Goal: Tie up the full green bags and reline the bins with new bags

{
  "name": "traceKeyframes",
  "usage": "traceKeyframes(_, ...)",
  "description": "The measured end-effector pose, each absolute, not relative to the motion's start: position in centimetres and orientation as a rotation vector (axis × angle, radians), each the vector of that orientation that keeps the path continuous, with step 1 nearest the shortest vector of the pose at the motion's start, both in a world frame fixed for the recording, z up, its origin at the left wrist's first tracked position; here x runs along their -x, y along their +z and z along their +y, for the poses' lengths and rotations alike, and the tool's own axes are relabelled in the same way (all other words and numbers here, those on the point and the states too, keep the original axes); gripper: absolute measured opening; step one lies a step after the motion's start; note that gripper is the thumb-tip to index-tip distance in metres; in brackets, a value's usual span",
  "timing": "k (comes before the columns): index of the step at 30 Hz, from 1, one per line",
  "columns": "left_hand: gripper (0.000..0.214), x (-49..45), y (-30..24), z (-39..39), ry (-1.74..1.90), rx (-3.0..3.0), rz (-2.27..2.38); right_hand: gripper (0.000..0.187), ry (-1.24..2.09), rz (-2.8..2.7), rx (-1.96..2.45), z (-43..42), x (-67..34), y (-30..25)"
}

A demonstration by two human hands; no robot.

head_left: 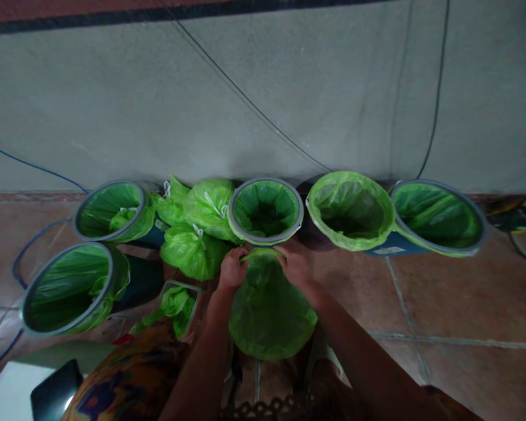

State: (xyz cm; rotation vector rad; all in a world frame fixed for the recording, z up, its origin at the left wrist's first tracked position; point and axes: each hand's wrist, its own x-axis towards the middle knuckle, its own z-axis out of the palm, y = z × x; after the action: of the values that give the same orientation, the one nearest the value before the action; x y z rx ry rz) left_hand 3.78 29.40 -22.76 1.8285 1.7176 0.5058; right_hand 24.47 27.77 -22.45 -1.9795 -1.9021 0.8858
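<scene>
A green plastic bag (272, 310) hangs spread out in front of me, its upper edge stretched between my two hands. My left hand (234, 269) grips the left end of that edge, and my right hand (295, 266) grips the right end. Just beyond them stands a trash can (300, 217) with a grey rim, lined in green. To its right is another trash can whose rim is covered by a green liner (355, 241). Several tied green bags (195, 254) with white drawstrings lie left of the middle can.
Lined cans stand at the left (110, 263), the back left (141, 204) and the far right (482, 225). A clear container (197, 292) holds crumpled green bags. A white surface with a dark tablet-like object (55, 392) is at lower left. A blue cable (20, 257) crosses the floor.
</scene>
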Motion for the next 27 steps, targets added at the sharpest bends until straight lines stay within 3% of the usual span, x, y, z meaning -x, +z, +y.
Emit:
traceKeyframes(6, 0.029, -3.7, -22.9, 29.2, 0.477, -1.824, 1.666, 0.032, 0.928, -1.706, 1.769, 27.6, -25.3, -23.1)
traceKeyframes(13, 0.046, -3.6, -21.3, 29.0, 0.098, -1.869, 1.764, 0.044, 0.972, -1.898, 2.128, 27.1, -25.6, -22.3)
traceKeyframes(17, 0.06, -3.6, -20.3, 29.5, 0.241, -1.916, 1.645, 0.051, 0.955, -1.834, 2.062, 27.5, -25.5, -21.0)
traceKeyframes(19, 0.056, -4.0, -20.1, 30.1, 0.357, -1.886, 1.546, 0.039, 0.952, -1.722, 2.032, 28.2, -25.4, -20.5)
traceKeyframes(23, 0.03, -5.4, -20.4, 31.4, 0.346, -1.828, 1.572, 0.043, 0.973, -1.654, 2.139, 29.5, -24.7, -20.7)
traceKeyframes(27, 0.031, -6.0, -21.3, 31.3, 0.152, -1.92, 1.623, 0.031, 0.956, -1.806, 2.122, 29.3, -24.1, -21.5)
